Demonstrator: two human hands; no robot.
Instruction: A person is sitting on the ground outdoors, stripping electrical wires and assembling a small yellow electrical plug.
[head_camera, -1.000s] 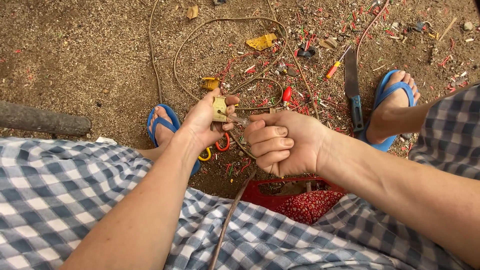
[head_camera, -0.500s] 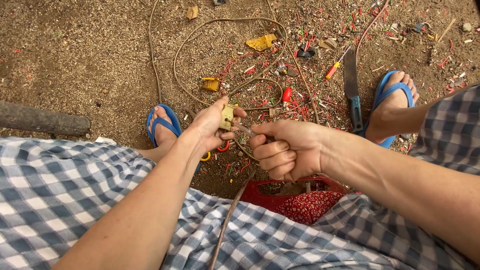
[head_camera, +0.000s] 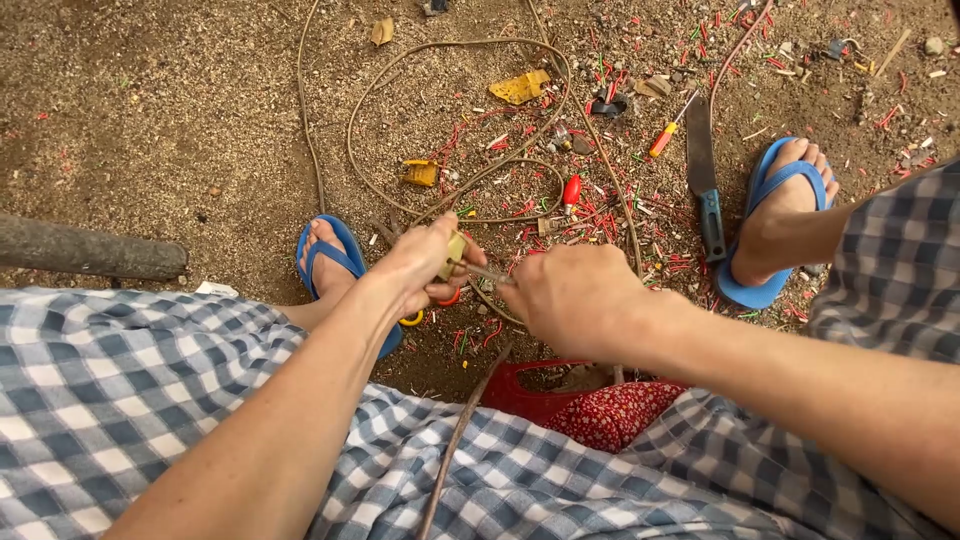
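Item: a thin brown cable (head_camera: 487, 277), held over bare ground between two bare hands. The left hand (head_camera: 420, 265) is closed around a small yellowish tool (head_camera: 455, 252) — thumb and fingers pressed on its body — with the cable end meeting it just beside the fingertips; likely gripped so close for control of a short working tip. The right hand (head_camera: 572, 298) is curled into a fist over the cable a little farther along, knuckles up, seemingly pulling it taut against the left. Below the hands the cable runs down across the lap, over blue-and-white checked cloth (head_camera: 150, 400), soft and creased. Ground: coarse, gritty brown dirt (head_camera: 150, 120), strewn with short red and green wire offcuts (head_camera: 590, 215). Nearby, well apart from the hands: loose loops of dull tan wire (head_camera: 400, 60), stiff enough to hold their curve; a long flat knife with a blue handle (head_camera: 705, 180), lying beside the right foot in a blue rubber sandal (head_camera: 765, 225); a small screwdriver with red and yellow handle (head_camera: 665, 135); a red plastic basket (head_camera: 530, 395) under the knees, contents unclear; a rough grey pipe (head_camera: 90, 255) at left.
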